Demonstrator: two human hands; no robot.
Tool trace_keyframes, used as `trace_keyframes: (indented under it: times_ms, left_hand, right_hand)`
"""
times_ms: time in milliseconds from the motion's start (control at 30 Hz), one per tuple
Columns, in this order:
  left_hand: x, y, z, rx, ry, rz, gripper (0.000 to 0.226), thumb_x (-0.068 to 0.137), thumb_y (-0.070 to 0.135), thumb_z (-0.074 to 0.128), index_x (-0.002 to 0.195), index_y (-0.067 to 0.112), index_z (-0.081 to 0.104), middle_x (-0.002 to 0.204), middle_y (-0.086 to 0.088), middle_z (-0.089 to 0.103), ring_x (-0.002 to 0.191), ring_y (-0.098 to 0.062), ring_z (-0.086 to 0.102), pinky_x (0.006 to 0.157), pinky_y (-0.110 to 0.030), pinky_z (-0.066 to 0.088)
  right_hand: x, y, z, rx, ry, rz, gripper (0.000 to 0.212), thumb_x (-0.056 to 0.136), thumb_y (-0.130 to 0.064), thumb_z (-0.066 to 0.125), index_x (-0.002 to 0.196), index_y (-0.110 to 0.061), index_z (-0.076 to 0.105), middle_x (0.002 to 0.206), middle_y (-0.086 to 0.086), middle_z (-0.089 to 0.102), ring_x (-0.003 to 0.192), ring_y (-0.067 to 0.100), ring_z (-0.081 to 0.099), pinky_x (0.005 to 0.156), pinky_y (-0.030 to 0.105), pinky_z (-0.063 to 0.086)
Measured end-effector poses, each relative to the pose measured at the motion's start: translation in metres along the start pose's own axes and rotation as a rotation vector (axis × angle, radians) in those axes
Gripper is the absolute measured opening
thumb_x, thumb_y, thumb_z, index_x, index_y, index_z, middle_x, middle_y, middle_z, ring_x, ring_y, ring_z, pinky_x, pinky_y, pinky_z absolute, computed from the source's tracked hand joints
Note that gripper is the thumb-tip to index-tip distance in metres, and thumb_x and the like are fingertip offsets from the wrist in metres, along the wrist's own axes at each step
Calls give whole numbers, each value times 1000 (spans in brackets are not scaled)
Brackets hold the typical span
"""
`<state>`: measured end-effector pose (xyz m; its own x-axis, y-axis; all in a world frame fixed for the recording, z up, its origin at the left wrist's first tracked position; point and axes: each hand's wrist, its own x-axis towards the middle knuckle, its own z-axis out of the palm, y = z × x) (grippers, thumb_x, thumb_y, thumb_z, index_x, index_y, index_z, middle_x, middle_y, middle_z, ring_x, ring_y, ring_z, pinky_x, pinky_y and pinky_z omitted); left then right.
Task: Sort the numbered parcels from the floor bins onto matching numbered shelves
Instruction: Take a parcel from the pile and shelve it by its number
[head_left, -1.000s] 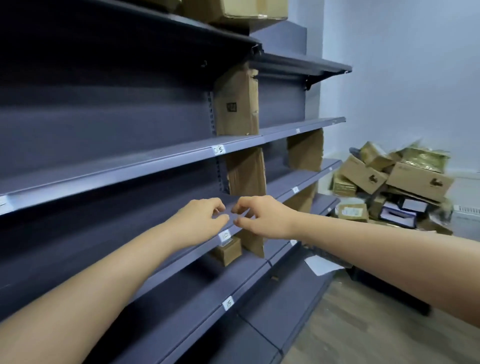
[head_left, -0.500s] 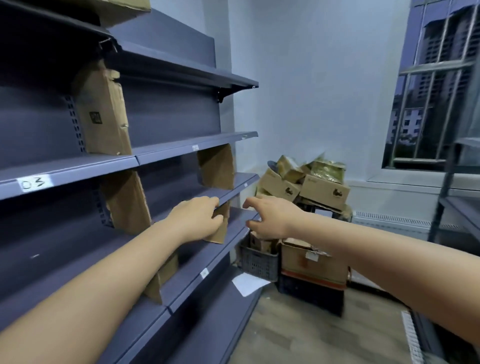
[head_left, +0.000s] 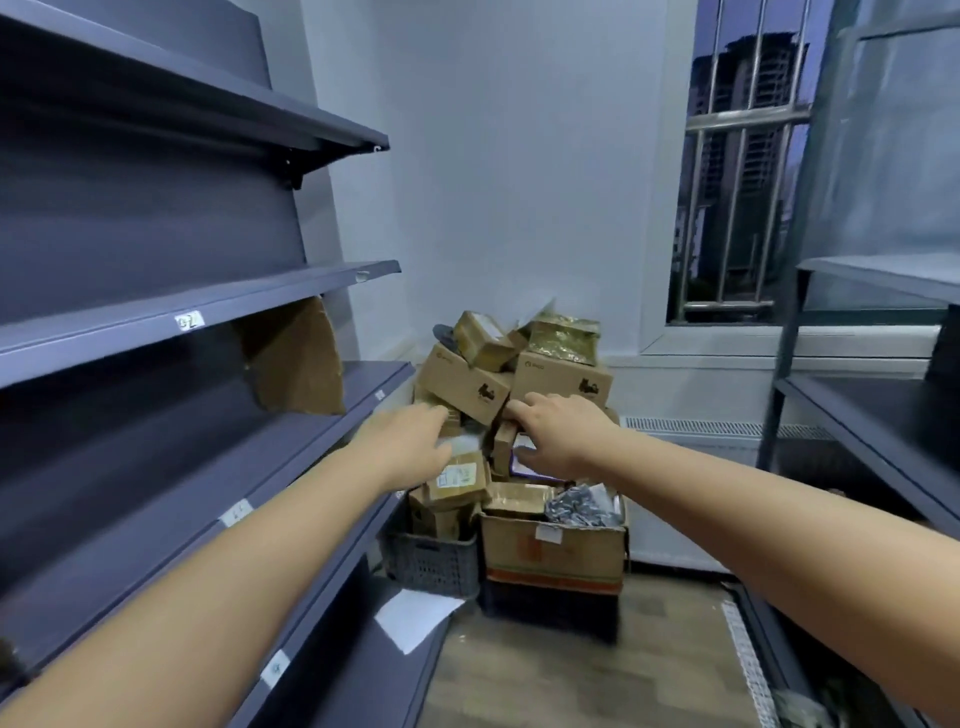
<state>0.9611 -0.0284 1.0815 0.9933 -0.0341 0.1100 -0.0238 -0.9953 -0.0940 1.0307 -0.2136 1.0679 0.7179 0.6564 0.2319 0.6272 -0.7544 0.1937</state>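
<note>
And they've swung off the shelf at nine o'clock. Left hand and right hand, both spread and empty, now reach for the parcels heaped over the floor bins at twelve: next pick coming

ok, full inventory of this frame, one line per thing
shelving: one unit, dark grey, left wall, paper number tags on shelf edges
second shelving: one unit, grey, right side
cardboard divider: one, brown, on left shelf
parcels: many, mostly brown, piled in far corner
crate: one, dark grey, floor, left of pile
cardboard bin: one, brown, floor, beside crate
paper sheet: one, white, floor
window: one, barred, right wall
left hand: open, extended toward pile
right hand: open, extended toward pile
</note>
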Motion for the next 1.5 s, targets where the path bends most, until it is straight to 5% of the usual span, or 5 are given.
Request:
trace_keyframes:
  times_ms: [100,300,500,867,1500]
  left_hand:
    - [69,-9,4,5,12,74,22,99,33,38,106,14,46,114,-8,56,94,-25,53,79,-37,42]
    - [200,-26,4,-17,76,171,34,98,34,39,123,14,50,120,-6,55,107,-26,54,81,-38,42]
    - [305,-27,29,8,73,243,18,98,36,38,98,18,44,95,-2,51,88,-23,53,76,-37,41]
    - [496,-19,54,-101,96,166,39,98,35,38,129,14,49,125,-6,55,108,-27,55,86,-39,46]
    - [788,-97,124,-126,25,68,34,99,35,39,123,13,50,127,-6,54,112,-28,52,82,-34,40]
  right_hand:
    - [42,34,14,-44,-24,56,48,95,-39,50,138,-19,39,129,6,50,116,28,52,83,37,41]
    - [122,103,37,-61,-38,189,50,94,-38,51,140,-21,38,135,4,48,115,26,52,82,37,47]
    - [187,163,71,-76,-49,243,48,92,-34,51,137,-20,41,134,3,49,112,24,55,83,37,49]
    - [325,309,140,-50,-34,192,47,94,-37,48,137,-19,39,130,5,50,115,27,53,88,40,48]
    - [586,459,264,5,-52,164,49,95,-38,45,141,-23,36,141,1,45,122,23,51,88,34,46]
